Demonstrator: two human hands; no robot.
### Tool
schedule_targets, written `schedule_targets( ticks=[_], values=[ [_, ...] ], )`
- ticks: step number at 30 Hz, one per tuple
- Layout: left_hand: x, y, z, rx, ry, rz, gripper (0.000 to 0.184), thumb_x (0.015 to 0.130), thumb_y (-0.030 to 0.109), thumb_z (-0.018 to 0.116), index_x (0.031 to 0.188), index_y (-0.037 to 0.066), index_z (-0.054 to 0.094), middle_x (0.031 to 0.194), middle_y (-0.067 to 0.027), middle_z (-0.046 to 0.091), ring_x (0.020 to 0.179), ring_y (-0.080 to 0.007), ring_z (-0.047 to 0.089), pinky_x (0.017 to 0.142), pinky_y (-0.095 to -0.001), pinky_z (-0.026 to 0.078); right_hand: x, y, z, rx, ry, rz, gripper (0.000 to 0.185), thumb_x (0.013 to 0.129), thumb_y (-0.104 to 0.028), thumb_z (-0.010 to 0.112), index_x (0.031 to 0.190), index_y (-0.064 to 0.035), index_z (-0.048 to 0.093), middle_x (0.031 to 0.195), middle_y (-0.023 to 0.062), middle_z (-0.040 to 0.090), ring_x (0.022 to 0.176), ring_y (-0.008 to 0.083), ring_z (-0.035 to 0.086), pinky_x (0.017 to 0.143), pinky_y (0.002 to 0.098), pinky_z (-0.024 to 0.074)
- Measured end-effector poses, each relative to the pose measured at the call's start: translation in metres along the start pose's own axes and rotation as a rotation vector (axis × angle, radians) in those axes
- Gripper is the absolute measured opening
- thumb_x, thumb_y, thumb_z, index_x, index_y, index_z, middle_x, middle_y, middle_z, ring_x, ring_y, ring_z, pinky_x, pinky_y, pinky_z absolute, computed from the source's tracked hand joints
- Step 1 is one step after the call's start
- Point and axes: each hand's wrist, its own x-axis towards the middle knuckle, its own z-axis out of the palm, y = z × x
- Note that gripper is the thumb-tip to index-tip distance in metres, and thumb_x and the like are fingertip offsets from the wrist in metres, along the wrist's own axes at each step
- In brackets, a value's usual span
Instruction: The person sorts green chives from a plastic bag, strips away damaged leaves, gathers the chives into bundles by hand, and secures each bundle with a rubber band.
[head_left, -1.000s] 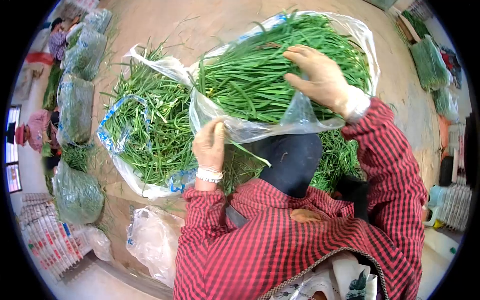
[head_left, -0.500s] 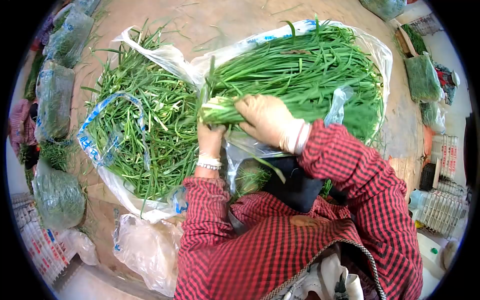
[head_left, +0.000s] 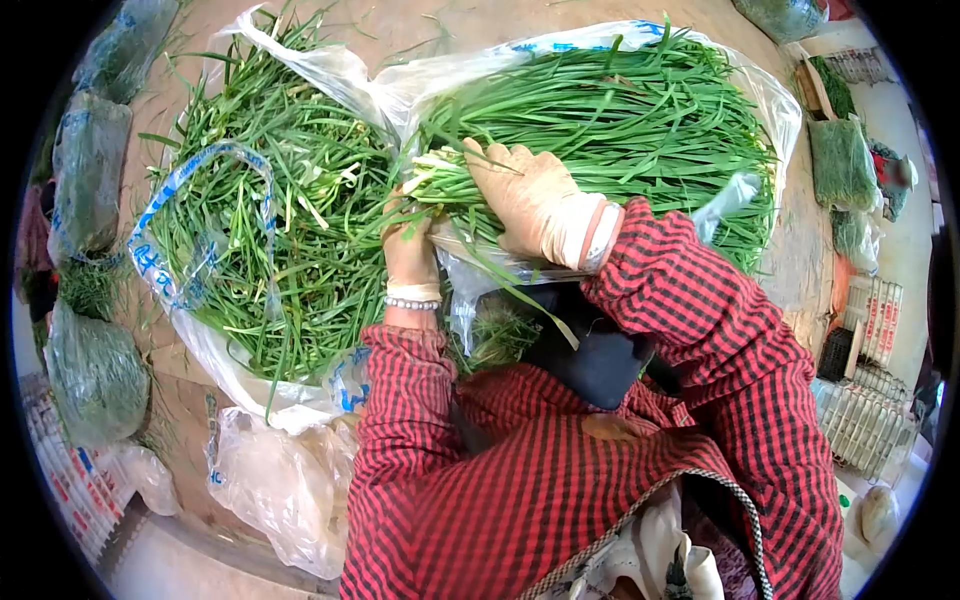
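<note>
Head view: the right hand (head_left: 538, 207) is closed round a bunch of green stalks (head_left: 437, 177), whose pale cut ends stick out on its left side, toward the other hand. Just to the left of and below it, the left hand (head_left: 410, 257) sits near those ends, its fingers partly hidden by leaves; I cannot tell whether they are clamped on anything. Above and to the right of the right hand lies a long, mostly aligned heap of green leaves (head_left: 610, 120) on a white plastic bag (head_left: 780, 105). Left of the left hand spreads a tangled pile of greens (head_left: 300, 215) on another plastic bag (head_left: 205, 345) with blue print. Below the left hand, beside the sleeve, is a crumpled clear bag (head_left: 280, 480); a dark-covered knee (head_left: 590, 362) is below the right hand.
</note>
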Motion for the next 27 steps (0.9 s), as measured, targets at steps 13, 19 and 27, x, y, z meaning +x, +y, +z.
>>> schedule_targets(
  ticks=[13, 19, 27],
  values=[
    [-0.004, 0.017, 0.014, -0.060, 0.095, -0.037, 0.049, 0.078, -0.001, 0.066, 0.123, -0.003, 0.046, 0.110, -0.0142, 0.060, 0.094, -0.0207, 0.061, 0.082, -0.0312, 0.053, -0.014, 0.020, 0.002, 0.188, 0.210, 0.072, 0.084, 0.065, -0.014, 0.071, 0.139, -0.0061, 0.032, 0.108, 0.0174, 0.055, 0.102, 0.0328, 0.060, 0.079, 0.0414, 0.0532],
    [-0.025, 0.045, 0.038, 0.413, 0.245, 0.467, 0.038, 0.086, -0.001, 0.059, 0.123, 0.002, 0.053, 0.122, -0.0116, 0.056, 0.106, -0.0182, 0.057, 0.089, -0.0285, 0.050, -0.039, 0.072, -0.010, 0.557, 0.508, 0.068, 0.095, 0.063, -0.024, 0.074, 0.142, 0.0004, 0.027, 0.131, 0.0221, 0.049, 0.119, 0.0318, 0.053, 0.100, 0.0334, 0.0443],
    [0.001, 0.026, 0.075, 0.188, -0.163, -0.161, 0.048, 0.090, 0.031, 0.065, 0.128, 0.005, 0.053, 0.125, -0.0089, 0.058, 0.107, -0.0177, 0.057, 0.092, -0.0340, 0.047, -0.034, 0.098, -0.002, 1.459, 0.381, -0.015, 0.089, 0.073, 0.006, 0.070, 0.147, -0.0059, 0.021, 0.124, 0.0069, 0.054, 0.111, 0.0164, 0.053, 0.096, 0.0280, 0.0435]
  ],
)
